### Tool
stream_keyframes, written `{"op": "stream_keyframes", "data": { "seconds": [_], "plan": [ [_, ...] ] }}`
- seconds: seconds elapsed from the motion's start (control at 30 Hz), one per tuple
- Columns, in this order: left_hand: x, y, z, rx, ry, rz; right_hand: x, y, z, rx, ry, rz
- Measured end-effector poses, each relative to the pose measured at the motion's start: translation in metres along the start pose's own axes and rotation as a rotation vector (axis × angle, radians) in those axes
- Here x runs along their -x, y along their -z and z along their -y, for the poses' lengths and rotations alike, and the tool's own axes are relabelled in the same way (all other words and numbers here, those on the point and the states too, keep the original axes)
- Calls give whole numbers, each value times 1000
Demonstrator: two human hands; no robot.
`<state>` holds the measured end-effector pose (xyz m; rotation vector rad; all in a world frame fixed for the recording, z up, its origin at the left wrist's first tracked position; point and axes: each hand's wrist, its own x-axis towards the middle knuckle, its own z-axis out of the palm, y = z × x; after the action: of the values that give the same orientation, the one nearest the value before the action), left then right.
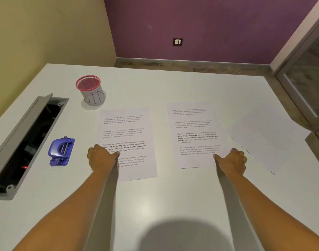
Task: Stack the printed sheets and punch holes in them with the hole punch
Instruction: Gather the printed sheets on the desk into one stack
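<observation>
Fingers (113, 151) of the left hand (101, 157) are bent down with their tips on the left sheet (127, 134) at its near left edge, likely to pin or drag it; whether they pinch that edge I cannot tell. Left of them, near but apart, the hole punch (61, 151) waits on the bench (155, 196), with a cup (91, 91) beyond. On the right hand (232, 161) one finger reaches onto the middle sheet (195, 134) near its right edge, the others curled; no pinch can be made out. Right of those fingers a third sheet (260, 134) lies askew. The sheets lie side by side, not yet stacked.
</observation>
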<state>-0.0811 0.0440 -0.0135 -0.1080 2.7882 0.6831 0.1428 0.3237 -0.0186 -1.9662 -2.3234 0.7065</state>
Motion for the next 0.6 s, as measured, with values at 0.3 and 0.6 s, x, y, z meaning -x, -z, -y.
{"op": "stream_keyframes", "data": {
  "seconds": [0.3, 0.6],
  "plan": [
    [-5, 12, -9, -49, 162, 71, -10, 5, 6, -23, -16, 66],
    [-9, 13, -13, -20, 195, 136, -8, 9, 10, -38, 51, 116]
  ]
}}
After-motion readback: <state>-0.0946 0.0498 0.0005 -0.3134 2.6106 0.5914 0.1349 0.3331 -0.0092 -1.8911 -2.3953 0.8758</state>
